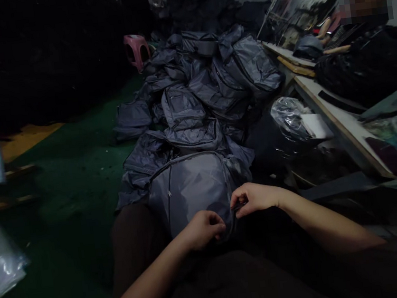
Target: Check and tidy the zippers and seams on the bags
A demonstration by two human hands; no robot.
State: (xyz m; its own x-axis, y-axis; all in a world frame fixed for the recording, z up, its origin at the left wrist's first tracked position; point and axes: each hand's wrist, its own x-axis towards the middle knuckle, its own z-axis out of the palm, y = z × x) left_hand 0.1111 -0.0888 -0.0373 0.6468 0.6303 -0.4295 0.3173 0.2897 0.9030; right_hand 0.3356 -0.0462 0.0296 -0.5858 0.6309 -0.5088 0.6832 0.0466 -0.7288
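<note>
Pinch grip at zipper: right hand (pixel 255 198), fingertips closed on the small dark metal zipper pull (pixel 240 205) of a grey nylon zippered bag (pixel 189 193), while left hand (pixel 204 228), fingers curled shut, grips the fabric beside it.

The green-painted floor (pixel 71 201) has a big heap of gray nylon backpacks (pixel 192 92) piled on it, a pink plastic stool (pixel 137 50) at the far end, and a wooden-edged workbench (pixel 338 114) off to the right, with black fabric (pixel 364 68) on top.
</note>
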